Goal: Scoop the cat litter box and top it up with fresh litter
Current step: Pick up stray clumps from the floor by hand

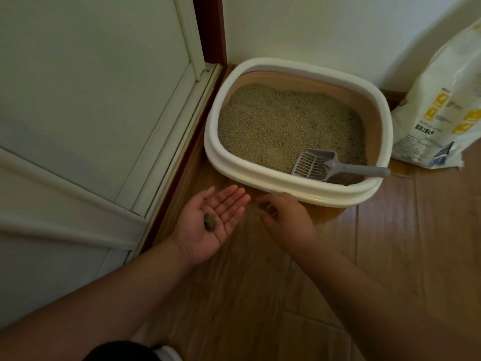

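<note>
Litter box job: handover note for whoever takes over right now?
Left hand: open, palm up, one dark clump on it.
Right hand: low over the floor by the litter box, fingers curled on a small bit; its grip is unclear.
Scoop: lying in the litter at the near right corner, handle on the rim.
Litter bag: against the wall, right of the box.
Left: finish picking up floor bits, dispose, top up.

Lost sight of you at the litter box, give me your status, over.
Left hand open, palm up, one clump on it. Right hand pinching bits off the floor. Scoop idle in litter box. Litter bag standing by, nothing blocking.
</note>
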`<state>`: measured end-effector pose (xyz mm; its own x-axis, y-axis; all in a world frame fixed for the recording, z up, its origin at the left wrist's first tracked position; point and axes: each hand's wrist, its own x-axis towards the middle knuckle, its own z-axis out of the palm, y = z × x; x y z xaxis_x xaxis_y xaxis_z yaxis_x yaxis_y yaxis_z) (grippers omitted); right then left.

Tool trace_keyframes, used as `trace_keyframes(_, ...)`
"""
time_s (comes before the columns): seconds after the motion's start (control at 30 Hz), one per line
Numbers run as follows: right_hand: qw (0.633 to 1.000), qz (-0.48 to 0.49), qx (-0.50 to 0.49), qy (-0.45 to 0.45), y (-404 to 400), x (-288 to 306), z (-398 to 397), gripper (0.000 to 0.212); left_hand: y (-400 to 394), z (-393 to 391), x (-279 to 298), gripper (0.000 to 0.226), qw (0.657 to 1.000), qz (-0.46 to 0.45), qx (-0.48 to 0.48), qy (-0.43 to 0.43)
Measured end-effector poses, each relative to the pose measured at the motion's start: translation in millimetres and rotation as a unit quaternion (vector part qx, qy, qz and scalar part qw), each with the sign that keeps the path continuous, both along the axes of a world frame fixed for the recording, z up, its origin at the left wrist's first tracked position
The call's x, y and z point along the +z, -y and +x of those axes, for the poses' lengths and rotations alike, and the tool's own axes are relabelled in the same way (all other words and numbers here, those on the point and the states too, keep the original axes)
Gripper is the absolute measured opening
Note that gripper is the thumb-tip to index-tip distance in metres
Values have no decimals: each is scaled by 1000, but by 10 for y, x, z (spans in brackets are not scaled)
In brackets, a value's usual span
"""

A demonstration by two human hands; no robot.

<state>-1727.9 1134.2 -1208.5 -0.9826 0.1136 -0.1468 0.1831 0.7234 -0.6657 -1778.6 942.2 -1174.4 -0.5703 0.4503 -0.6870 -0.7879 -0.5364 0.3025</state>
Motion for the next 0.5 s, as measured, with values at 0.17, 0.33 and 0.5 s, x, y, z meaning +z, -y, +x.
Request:
trace_keyframes(0.17, 995, -84, 25, -52, 173, 522, 5, 27, -103, 29, -20, 45, 1000, -9, -10, -1)
trace_keyframes(0.33, 995, -45, 70, -49, 250, 633, 55, 34, -209, 111, 18, 48, 998, 20, -54, 0)
trace_keyframes(0.5, 990, -16, 92, -105, 195, 618, 120, 35, -277, 165, 63, 54, 996, 39, -83, -3)
